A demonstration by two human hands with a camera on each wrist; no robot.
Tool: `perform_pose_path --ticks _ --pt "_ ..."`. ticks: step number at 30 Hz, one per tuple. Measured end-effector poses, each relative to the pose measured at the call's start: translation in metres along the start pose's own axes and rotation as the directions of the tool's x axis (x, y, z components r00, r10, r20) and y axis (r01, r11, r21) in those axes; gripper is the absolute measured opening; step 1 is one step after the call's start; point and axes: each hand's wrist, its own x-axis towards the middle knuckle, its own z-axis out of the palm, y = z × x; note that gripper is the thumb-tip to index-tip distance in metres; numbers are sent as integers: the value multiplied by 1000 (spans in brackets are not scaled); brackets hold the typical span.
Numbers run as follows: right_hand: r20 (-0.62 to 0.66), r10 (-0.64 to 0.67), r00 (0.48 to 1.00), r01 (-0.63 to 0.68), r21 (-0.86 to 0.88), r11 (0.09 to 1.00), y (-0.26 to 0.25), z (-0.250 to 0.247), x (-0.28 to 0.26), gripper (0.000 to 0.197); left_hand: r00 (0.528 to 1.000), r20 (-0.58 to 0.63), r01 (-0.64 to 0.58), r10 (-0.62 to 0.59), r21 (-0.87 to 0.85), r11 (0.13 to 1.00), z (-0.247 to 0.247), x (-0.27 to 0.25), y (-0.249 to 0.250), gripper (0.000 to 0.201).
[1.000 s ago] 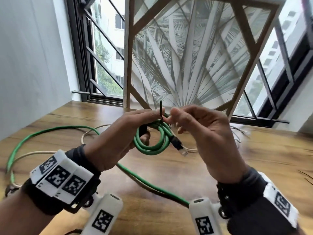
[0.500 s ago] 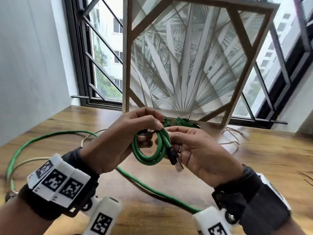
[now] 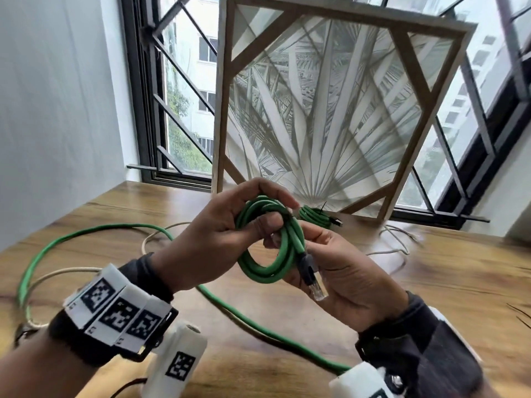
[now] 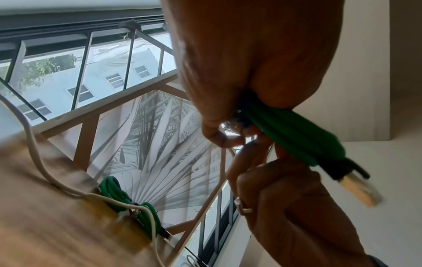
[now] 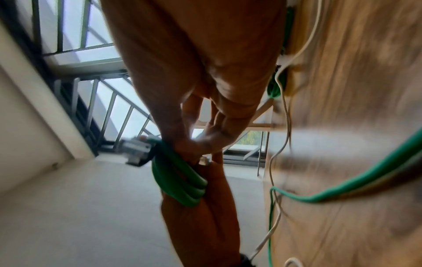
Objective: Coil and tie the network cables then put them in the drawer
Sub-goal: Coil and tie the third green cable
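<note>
Wooden desk [image 3: 431, 282] under a barred window, with a framed palm-leaf panel [image 3: 330, 110] leaning at the back: that panel is my landmark. Just in front of it and above the desk I hold a small green coil [image 3: 270, 248] between both hands. A second ago my right hand [image 3: 344, 271] was raised at the top of the coil, fingers pinching a thin black tie that stood up there; now that hand has dropped and turned palm-up beneath the coil, its fingers curled round the right side where the black-booted plug [image 3: 311, 278] hangs. My left hand [image 3: 218, 239] has kept its grip, thumb through the loop and fingers wrapped over the top. The tie is hidden under my fingers, so I cannot tell whether it is fastened; I judge that tying this coil is done or nearly so, and the drawer, which I do not see, comes next. Counting: one coil in my hands; one green bundle [image 3: 314, 215] already coiled, lying on the desk at the foot of the panel, a dark tie end sticking up from it; one long green cable [image 3: 86, 234] loose on the desk, sweeping from the panel's left towards me; at least one white cable [image 3: 396, 248] straggling loose below the panel.
</note>
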Motion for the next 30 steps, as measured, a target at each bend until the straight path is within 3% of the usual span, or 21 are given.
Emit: perform_pose_path --ticks 8,12,18,22,24,30 --pt "21 -246 969 243 -239 940 -3 2 -3 5 984 9 -175 176 -71 982 -4 3 0 12" --pt "102 -334 937 349 -211 913 -2 10 -5 10 975 -4 -220 221 -112 969 -8 3 2 19" --pt "174 -338 925 375 -274 886 -2 3 -1 24 960 8 -280 281 -28 959 -9 3 5 27" --pt "202 -268 942 326 -363 873 -14 -1 -6 17 953 9 -300 301 -59 952 -7 3 8 27" --pt "199 -243 949 305 -398 865 -20 -2 -8 8 957 20 -285 288 -84 955 -8 2 9 25" --pt "158 -268 950 311 -473 824 -26 -2 -11 7 980 61 -181 190 -137 974 -13 3 8 26"
